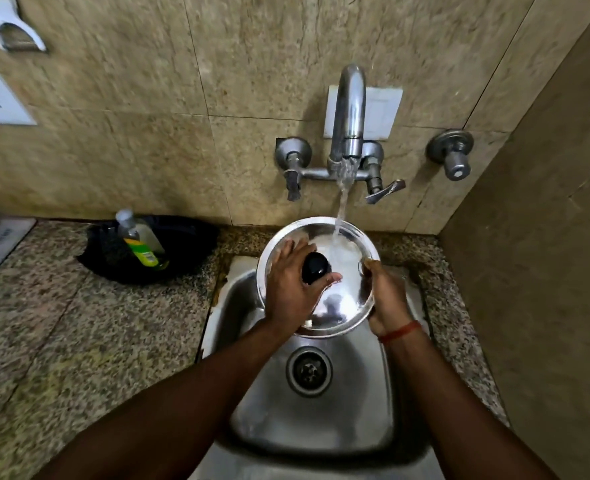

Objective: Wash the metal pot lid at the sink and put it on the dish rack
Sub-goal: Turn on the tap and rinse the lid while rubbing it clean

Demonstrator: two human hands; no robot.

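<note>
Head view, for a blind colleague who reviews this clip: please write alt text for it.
Two bare hands hold a metal pot lid over a steel sink, under water running from a wall tap. The left hand grips its black knob; the right hand grips its rim. A soap bottle rests on something black on the counter at left.

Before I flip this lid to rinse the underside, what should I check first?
1. Left hand holds the lid at its black knob: ok.
2. Right hand grips the lid's right rim: ok.
3. Water stream lands on the lid: ok.
4. Lid is held over the sink, so runoff falls in the basin: ok.
5. Drain uncovered: ok.
6. Dish rack reachable: cannot tell, it is not in view.
</note>
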